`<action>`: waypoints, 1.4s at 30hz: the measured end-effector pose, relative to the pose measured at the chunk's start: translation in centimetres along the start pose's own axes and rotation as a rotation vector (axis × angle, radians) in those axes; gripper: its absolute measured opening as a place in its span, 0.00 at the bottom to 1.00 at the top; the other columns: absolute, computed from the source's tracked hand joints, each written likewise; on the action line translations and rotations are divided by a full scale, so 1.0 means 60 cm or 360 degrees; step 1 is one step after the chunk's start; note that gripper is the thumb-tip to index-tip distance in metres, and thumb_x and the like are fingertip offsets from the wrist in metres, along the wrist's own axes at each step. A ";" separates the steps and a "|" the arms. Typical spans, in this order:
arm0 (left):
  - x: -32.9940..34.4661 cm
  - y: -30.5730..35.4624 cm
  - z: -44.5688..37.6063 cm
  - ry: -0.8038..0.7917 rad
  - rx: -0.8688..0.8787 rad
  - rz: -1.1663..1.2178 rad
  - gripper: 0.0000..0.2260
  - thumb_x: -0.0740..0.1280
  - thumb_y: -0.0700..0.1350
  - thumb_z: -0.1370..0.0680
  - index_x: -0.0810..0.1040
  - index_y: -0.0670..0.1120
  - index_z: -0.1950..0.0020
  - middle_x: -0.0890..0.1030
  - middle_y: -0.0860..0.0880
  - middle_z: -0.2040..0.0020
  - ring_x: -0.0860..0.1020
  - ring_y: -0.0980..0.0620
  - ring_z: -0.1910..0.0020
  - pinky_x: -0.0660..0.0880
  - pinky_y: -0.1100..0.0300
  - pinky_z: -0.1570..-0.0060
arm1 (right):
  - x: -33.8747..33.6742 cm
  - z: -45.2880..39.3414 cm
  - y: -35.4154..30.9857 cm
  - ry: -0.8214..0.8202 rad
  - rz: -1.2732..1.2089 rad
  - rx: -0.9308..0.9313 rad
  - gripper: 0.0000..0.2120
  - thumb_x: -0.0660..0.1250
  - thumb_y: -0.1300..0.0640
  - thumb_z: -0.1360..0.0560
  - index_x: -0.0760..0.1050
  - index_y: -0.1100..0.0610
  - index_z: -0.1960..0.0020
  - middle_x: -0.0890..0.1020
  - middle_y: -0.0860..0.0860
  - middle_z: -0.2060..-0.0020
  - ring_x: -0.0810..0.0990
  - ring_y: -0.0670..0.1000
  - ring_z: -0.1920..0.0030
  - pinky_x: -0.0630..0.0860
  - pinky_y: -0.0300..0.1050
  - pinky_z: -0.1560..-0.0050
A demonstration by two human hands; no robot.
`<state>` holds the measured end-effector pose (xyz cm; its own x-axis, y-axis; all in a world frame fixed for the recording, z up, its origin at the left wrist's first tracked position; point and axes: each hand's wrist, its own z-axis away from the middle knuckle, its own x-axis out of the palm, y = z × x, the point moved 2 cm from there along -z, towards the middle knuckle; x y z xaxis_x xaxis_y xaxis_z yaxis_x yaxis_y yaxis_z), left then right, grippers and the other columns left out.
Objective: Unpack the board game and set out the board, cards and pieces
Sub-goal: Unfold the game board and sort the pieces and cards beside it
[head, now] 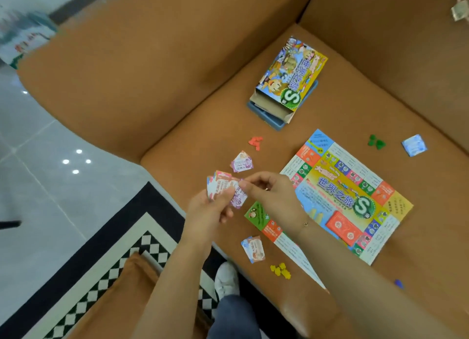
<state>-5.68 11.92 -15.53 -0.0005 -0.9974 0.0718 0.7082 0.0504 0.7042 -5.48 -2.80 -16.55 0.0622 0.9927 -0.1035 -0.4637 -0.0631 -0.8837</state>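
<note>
The game board (347, 194) lies unfolded on the brown sofa seat, with an orange card deck (345, 229) on it. My left hand (206, 209) grips a fanned stack of paper money (223, 187). My right hand (271, 190) pinches the top purple note of that stack. Small piles lie around: a purple note pile (241, 162), a blue-orange note pile (253, 248), a green card pile (256, 215), and a blue card pile (414, 145). Red pieces (255, 142), green pieces (376, 142), yellow pieces (280, 270) and a blue piece (399, 283) lie on the seat.
The game box (286, 82) lies open at the back of the seat, its lid resting over a blue tray. The sofa's armrest (121, 85) rises to the left, the backrest (396, 47) to the right. A checkered rug (106, 270) and my shoe (226, 279) are below.
</note>
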 end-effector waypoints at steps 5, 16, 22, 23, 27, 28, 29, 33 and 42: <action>-0.027 0.025 -0.041 0.0085 0.0025 -0.0042 0.04 0.66 0.45 0.22 0.77 0.47 0.48 0.84 0.51 0.59 0.71 0.59 0.75 0.68 0.68 0.74 | 0.002 -0.067 0.023 0.0366 0.0177 0.0006 0.06 0.71 0.57 0.26 0.81 0.59 0.59 0.78 0.46 0.69 0.72 0.40 0.69 0.69 0.33 0.64; -0.026 0.029 -0.070 -0.0168 -0.0269 0.0030 0.13 0.60 0.51 0.19 0.76 0.42 0.47 0.72 0.50 0.67 0.68 0.57 0.74 0.67 0.67 0.73 | 0.006 -0.121 0.054 0.0539 0.1275 -0.0157 0.10 0.68 0.51 0.26 0.67 0.53 0.55 0.71 0.46 0.62 0.71 0.50 0.63 0.63 0.44 0.67; 0.037 0.036 -0.040 -0.0266 -0.0159 0.0037 0.12 0.55 0.43 0.17 0.77 0.41 0.48 0.78 0.47 0.64 0.68 0.56 0.75 0.63 0.64 0.73 | -0.051 -0.037 0.017 0.0519 0.0168 -0.0063 0.08 0.71 0.55 0.27 0.73 0.56 0.57 0.74 0.47 0.66 0.70 0.43 0.67 0.69 0.37 0.63; 0.052 0.034 -0.033 -0.0295 -0.0121 -0.0001 0.11 0.56 0.43 0.17 0.77 0.41 0.49 0.80 0.47 0.63 0.69 0.56 0.74 0.63 0.64 0.73 | -0.067 -0.020 0.011 0.0470 0.0113 -0.0064 0.07 0.71 0.56 0.27 0.75 0.57 0.57 0.76 0.48 0.65 0.70 0.44 0.67 0.69 0.35 0.64; 0.157 0.017 0.005 -0.0435 -0.0014 -0.0184 0.11 0.60 0.45 0.19 0.80 0.46 0.56 0.83 0.44 0.58 0.68 0.56 0.74 0.62 0.65 0.74 | -0.172 0.053 0.005 0.0398 -0.0020 -0.0080 0.04 0.69 0.59 0.25 0.80 0.57 0.58 0.81 0.54 0.60 0.73 0.46 0.63 0.71 0.34 0.62; 0.180 0.014 0.015 -0.0472 -0.0004 -0.0215 0.12 0.61 0.45 0.19 0.81 0.47 0.58 0.82 0.43 0.59 0.68 0.56 0.74 0.62 0.65 0.73 | -0.194 0.066 0.004 0.0395 -0.0032 -0.0102 0.04 0.68 0.60 0.25 0.80 0.56 0.58 0.81 0.51 0.60 0.74 0.45 0.63 0.71 0.34 0.61; 0.204 0.008 0.025 -0.0516 0.0014 -0.0250 0.12 0.62 0.45 0.20 0.81 0.47 0.60 0.81 0.43 0.62 0.67 0.55 0.75 0.62 0.64 0.73 | -0.218 0.077 0.002 0.0397 -0.0053 -0.0117 0.05 0.68 0.61 0.25 0.81 0.55 0.58 0.81 0.48 0.61 0.73 0.43 0.64 0.70 0.33 0.61; 0.321 -0.025 0.084 -0.0598 0.0026 -0.0437 0.11 0.65 0.46 0.21 0.79 0.49 0.64 0.78 0.52 0.75 0.68 0.55 0.77 0.64 0.64 0.73 | -0.320 0.121 0.012 0.0355 -0.0096 -0.0091 0.04 0.70 0.60 0.26 0.83 0.57 0.58 0.83 0.51 0.62 0.73 0.43 0.66 0.69 0.35 0.65; 0.500 -0.092 0.148 -0.0651 -0.0027 -0.0535 0.07 0.63 0.42 0.20 0.77 0.44 0.55 0.84 0.49 0.64 0.76 0.50 0.69 0.71 0.58 0.64 | -0.491 0.182 0.072 0.0265 -0.0294 0.0007 0.09 0.72 0.62 0.28 0.80 0.69 0.59 0.78 0.58 0.68 0.75 0.52 0.66 0.77 0.39 0.68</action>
<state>-15.88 -17.82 -10.95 -0.5023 -0.8569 0.1160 0.6329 -0.2729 0.7246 -18.97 -31.22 -12.36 0.2908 0.9567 -0.0145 -0.4347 0.1186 -0.8927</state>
